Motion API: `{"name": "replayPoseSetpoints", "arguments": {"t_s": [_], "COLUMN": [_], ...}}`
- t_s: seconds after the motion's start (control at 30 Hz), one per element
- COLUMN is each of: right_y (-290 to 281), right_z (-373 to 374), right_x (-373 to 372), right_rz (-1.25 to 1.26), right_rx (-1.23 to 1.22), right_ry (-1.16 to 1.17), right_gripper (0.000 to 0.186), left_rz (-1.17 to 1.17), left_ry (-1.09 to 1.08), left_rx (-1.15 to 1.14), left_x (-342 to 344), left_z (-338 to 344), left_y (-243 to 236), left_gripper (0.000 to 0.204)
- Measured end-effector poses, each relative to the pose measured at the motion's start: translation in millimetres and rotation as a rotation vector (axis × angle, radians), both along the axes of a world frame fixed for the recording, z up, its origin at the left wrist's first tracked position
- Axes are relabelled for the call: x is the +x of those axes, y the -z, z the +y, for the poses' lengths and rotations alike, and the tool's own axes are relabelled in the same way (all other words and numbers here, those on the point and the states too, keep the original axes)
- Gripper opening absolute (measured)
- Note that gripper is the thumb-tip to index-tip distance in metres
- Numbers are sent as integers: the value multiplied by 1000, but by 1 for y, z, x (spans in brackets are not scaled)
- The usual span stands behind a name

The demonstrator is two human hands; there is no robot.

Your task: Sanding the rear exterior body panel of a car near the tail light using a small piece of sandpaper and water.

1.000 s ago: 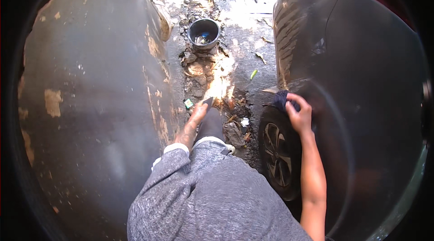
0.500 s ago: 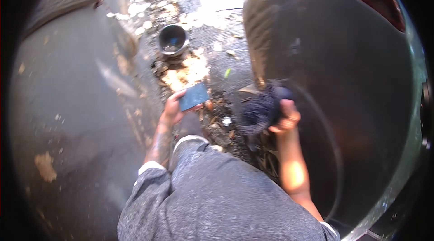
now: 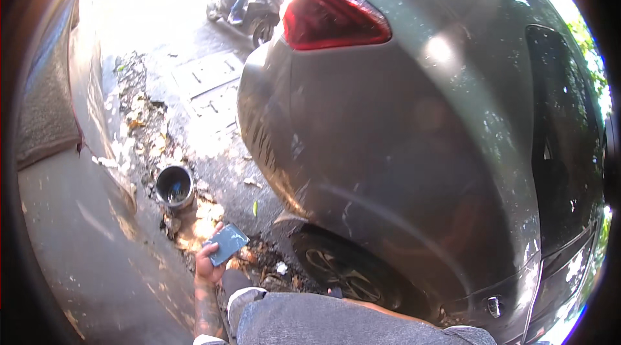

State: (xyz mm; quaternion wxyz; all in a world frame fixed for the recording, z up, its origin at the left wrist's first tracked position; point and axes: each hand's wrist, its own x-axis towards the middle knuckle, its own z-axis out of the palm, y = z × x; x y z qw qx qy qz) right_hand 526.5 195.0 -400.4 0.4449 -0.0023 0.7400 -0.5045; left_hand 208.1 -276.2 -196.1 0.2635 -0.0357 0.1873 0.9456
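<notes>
My left hand grips a flat, rectangular blue-grey piece with pale marks on its face, thumb over one edge. Only a strip of my right forearm shows past the grey shirt; the right hand's fingers are hidden low by the wheel. A small dark bit shows there, too little to name. The wheel belongs to a dark grey-green car on the right. Its rear side has a red tail light.
A black bucket with some liquid stands ahead of my left hand. Dry leaves and rubble line the foot of the grey wall on the left. A scooter with a rider is on the bright road beyond.
My view has tilted up and turned right, showing the tail light, window and scooter. The dark fuzzy cloth in my right hand has dropped from sight with that hand. The left hand keeps its grip.
</notes>
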Motion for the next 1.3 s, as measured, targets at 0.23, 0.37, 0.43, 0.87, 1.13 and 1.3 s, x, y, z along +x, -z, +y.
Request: {"name": "replayPoseSetpoints", "arguments": {"t_s": [0.23,0.37,0.43,0.87,1.13,1.3], "right_y": [-322,-320,-265,-420,-660,-689], "right_z": [-63,-33,-18,-76,-9,-61], "right_x": [-72,-42,-20,-87,-248,-369], "right_rz": [189,-382,-403,460,2074,1734], "right_rx": [29,-831,-452,-22,795,583], "right_ry": [215,736,710,538,-158,50], "right_gripper": [45,61,79,32,61,20], "left_rz": [99,44,-89,-273,-266,-450], "left_ry": [48,28,308,461,289,55], "left_rx": [-157,-197,-353,-949,-1015,-937], "left_x": [-2,2,11,76,50,96], "left_z": [-1,-24,-46,-102,-82,-112], "left_y": [-8,34,84,225,215,257], "left_gripper": [75,67,57,33,31,26]}}
